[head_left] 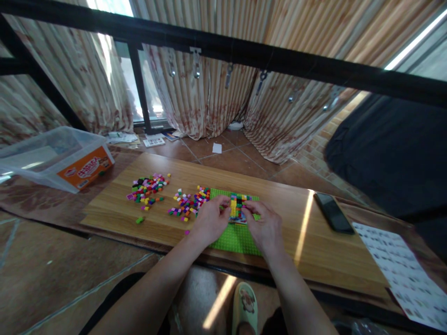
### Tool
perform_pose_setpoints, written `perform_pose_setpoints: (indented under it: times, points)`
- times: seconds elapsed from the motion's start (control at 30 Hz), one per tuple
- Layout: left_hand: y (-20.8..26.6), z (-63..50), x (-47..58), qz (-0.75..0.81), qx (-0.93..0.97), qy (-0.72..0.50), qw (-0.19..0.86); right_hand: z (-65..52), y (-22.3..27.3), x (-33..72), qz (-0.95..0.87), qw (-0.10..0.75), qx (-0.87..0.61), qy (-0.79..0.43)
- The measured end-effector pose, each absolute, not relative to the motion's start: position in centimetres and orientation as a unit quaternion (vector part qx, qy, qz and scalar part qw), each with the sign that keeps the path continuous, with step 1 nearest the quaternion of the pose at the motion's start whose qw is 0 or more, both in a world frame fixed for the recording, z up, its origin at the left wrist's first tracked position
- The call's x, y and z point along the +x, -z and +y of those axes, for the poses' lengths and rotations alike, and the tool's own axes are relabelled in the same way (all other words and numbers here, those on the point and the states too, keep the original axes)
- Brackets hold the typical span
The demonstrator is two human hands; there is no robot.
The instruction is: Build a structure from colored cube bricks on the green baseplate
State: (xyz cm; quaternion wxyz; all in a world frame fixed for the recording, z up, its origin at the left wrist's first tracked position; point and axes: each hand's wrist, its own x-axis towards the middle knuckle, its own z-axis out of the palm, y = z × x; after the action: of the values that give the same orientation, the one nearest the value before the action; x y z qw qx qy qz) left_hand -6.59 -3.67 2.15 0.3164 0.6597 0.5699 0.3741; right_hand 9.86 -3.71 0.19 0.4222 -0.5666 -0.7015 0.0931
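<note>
A small build of coloured toy bricks (233, 207), with yellow, red, green and dark pieces, stands on the green studded baseplate (232, 239). My left hand (214, 217) is closed at the build's left side, fingertips against it. From the right, my right hand (263, 224) pinches at the build's edge, where a bit of purple, seemingly a small brick, shows by the fingertips. The fingers partly hide the build. Loose bricks (188, 203) lie in a mixed pile just left of the baseplate.
Another brick pile (148, 188) and a lone green brick (140, 219) lie farther left on the wooden table (279, 200). A clear plastic box (52, 158) stands at far left. At right are a phone (334, 213) and a printed sheet (401, 270). A black rail (223, 44) crosses beyond.
</note>
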Motion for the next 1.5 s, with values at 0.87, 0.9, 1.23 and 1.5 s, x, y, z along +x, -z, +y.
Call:
perform_pose_setpoints:
  times: [0.87,0.9,1.23,1.5]
  points:
    - [-2.03,-3.80,-6.71,0.568,0.674,-0.359,0.305,-3.43,0.18,9.83,-0.614,0.492,-0.586,-0.195]
    - [-2.05,-3.81,-6.72,0.569,0.674,-0.359,0.305,-3.46,0.10,9.78,-0.609,0.496,-0.585,-0.202]
    - [-2.10,-3.91,-6.72,0.570,0.681,-0.354,0.293,-3.67,0.04,9.58,-0.616,0.481,-0.599,-0.175]
    - [-2.07,-3.93,-6.74,0.571,0.686,-0.348,0.287,-3.51,0.09,9.64,-0.605,0.494,-0.592,-0.199]
